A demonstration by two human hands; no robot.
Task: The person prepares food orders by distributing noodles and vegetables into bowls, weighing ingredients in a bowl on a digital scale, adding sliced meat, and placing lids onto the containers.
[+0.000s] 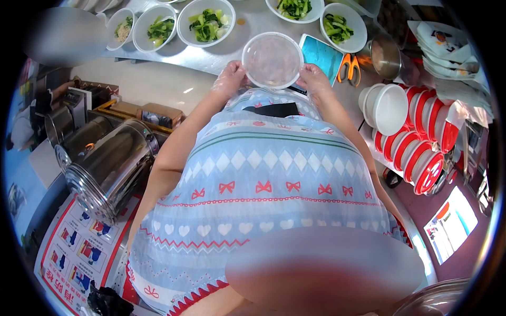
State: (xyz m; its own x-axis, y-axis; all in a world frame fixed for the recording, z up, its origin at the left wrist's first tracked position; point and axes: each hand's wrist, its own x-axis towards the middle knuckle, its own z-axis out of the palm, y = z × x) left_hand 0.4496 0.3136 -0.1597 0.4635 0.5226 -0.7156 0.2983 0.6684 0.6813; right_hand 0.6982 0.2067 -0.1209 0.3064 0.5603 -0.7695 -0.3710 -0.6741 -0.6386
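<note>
A round, see-through plastic lid [272, 60] with a pale rim is held up in front of my apron, at the counter's near edge. My left hand [232, 77], in what looks like a thin clear glove, is closed on its left rim. On the opposite rim, my right hand [314, 79] pinches the same lid. Just behind it stand white bowls with chopped leafy greens, among them a large bowl [206, 22] and one at the right [343, 28]. A tablet with a blue-green screen [322, 55] lies beside my right hand, partly behind the lid.
Orange-handled scissors [349, 70] and a metal pot [385, 55] are right of the tablet. Stacked white tubs [389, 109] and red-and-white cups [428, 171] line the right side. Large steel pots [113, 166] stand at the left. A smaller bowl [123, 30] sits far left.
</note>
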